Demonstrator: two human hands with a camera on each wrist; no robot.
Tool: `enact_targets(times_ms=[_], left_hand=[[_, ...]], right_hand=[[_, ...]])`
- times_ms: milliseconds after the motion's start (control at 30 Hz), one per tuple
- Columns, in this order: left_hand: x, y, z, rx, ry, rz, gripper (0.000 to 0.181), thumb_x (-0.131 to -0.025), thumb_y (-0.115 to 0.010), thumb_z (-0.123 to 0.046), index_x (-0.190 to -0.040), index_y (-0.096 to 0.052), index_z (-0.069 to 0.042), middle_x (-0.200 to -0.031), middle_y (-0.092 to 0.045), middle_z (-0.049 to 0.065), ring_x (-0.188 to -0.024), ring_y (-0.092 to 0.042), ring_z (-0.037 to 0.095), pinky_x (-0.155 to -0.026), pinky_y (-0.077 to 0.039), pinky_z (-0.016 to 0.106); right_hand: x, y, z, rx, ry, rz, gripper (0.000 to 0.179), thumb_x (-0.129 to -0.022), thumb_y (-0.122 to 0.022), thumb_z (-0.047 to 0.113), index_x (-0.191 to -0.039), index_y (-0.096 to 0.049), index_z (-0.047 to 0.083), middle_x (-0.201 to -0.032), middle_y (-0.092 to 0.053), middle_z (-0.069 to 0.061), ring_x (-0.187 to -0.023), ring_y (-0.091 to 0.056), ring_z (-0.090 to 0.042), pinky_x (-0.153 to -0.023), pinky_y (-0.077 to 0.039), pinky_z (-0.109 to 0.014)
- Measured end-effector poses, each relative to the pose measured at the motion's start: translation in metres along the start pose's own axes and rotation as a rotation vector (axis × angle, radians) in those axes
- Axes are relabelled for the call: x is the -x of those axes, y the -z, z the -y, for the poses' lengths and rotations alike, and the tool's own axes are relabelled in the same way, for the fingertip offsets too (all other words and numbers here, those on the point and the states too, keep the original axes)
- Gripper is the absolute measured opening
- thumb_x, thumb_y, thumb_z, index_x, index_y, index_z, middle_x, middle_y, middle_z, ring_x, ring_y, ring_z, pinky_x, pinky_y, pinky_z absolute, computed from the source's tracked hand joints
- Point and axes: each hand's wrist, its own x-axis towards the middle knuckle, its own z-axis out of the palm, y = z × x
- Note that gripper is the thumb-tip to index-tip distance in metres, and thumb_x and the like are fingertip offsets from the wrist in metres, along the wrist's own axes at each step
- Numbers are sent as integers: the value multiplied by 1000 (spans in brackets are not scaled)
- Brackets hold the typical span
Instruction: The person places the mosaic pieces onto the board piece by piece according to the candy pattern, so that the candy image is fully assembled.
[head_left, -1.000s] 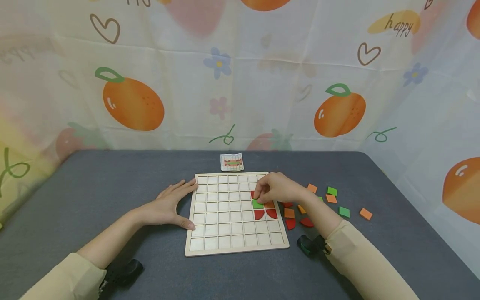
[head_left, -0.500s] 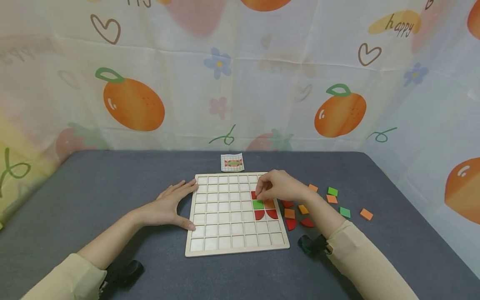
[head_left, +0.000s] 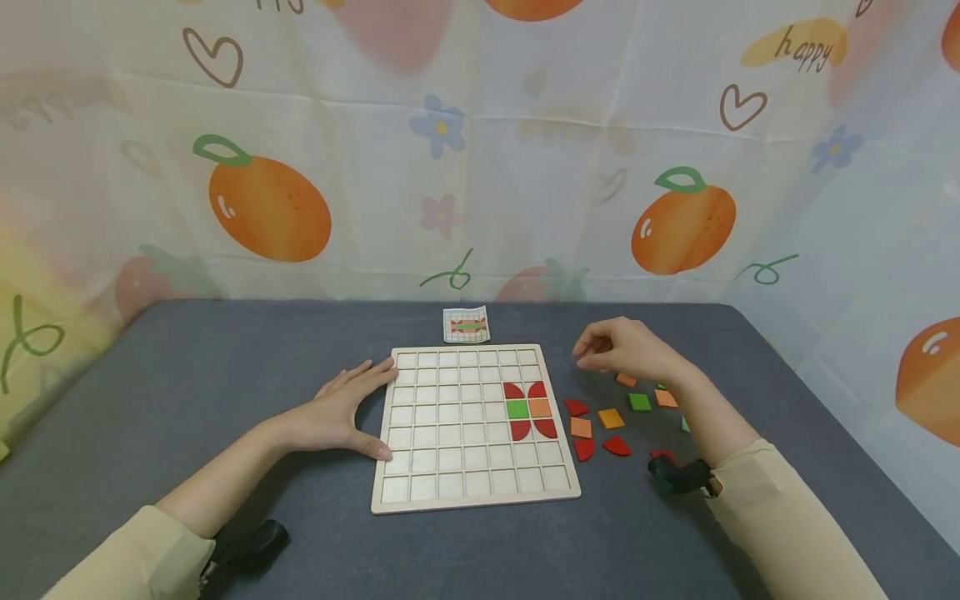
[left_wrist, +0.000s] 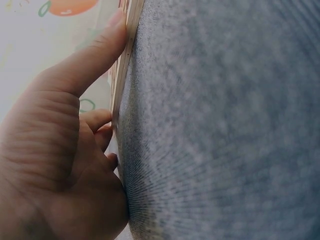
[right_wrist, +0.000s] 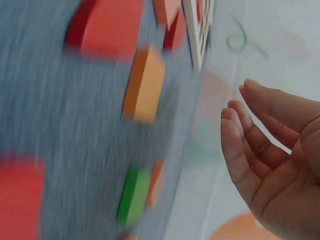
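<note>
A pale wooden grid board (head_left: 450, 460) lies on the dark table. On its right side are a green square (head_left: 517, 409), an orange square (head_left: 539, 407) and several red quarter-circle pieces (head_left: 546, 428) set into cells. My left hand (head_left: 337, 410) is spread at the board's left edge, its thumb and fingertips touching the frame; the left wrist view shows the thumb (left_wrist: 95, 60) against the wooden rim. My right hand (head_left: 628, 348) hovers past the board's upper right, above loose pieces, fingers loosely bent. In the right wrist view nothing sits between its fingertips (right_wrist: 231, 132).
Loose pieces lie right of the board: a yellow-orange block (head_left: 611, 418), a green block (head_left: 639, 402), an orange square (head_left: 581, 427) and several red quarter-circles (head_left: 617, 446). Behind the board is a small pattern card (head_left: 466, 325). A printed curtain (head_left: 375, 167) hangs behind the table.
My right hand has left the board and moved right over the loose pieces, uncovering a red quarter-circle in the upper right group. The left hand has stayed on the board's edge.
</note>
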Motion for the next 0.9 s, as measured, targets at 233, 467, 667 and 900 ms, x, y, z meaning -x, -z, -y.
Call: enact_targets(times_ms=[233, 467, 667, 900], left_hand=[[0, 0, 0, -5, 0, -3, 117, -67, -86, -53, -157, -26, -9, -168, -14, 12, -153, -6, 47, -118, -2, 70], [0, 0, 0, -7, -5, -3, 116, -67, -85, -53, -157, -26, -9, -168, -14, 12, -153, -6, 48, -118, -2, 70], [0, 0, -1, -5, 0, -2, 116, -67, -85, -54, -157, -26, -9, -168, -14, 12, -153, -6, 47, -119, -2, 69], [0, 0, -1, -6, 1, -2, 116, -67, -85, -53, -157, -26, -8, -168, -14, 13, -153, -6, 47, -119, -2, 69]], right_hand=[[17, 24, -36, 56, -87, -68, 26, -94, -67, 22, -115, -69, 7, -109, -73, -10, -93, -68, -20, -81, -57, -37], [31, 35, -66, 79, -171, -77, 31, -94, -67, 25, -120, -68, 7, -117, -71, -14, -97, -66, -19, -83, -55, -40], [39, 38, -84, 66, -200, -46, 37, -94, -67, 28, -122, -66, 5, -119, -69, -16, -100, -65, -23, -87, -55, -44], [42, 38, -90, 44, -223, 7, 41, -93, -68, 32, -121, -66, 3, -111, -70, -12, -106, -62, -26, -93, -52, -49]])
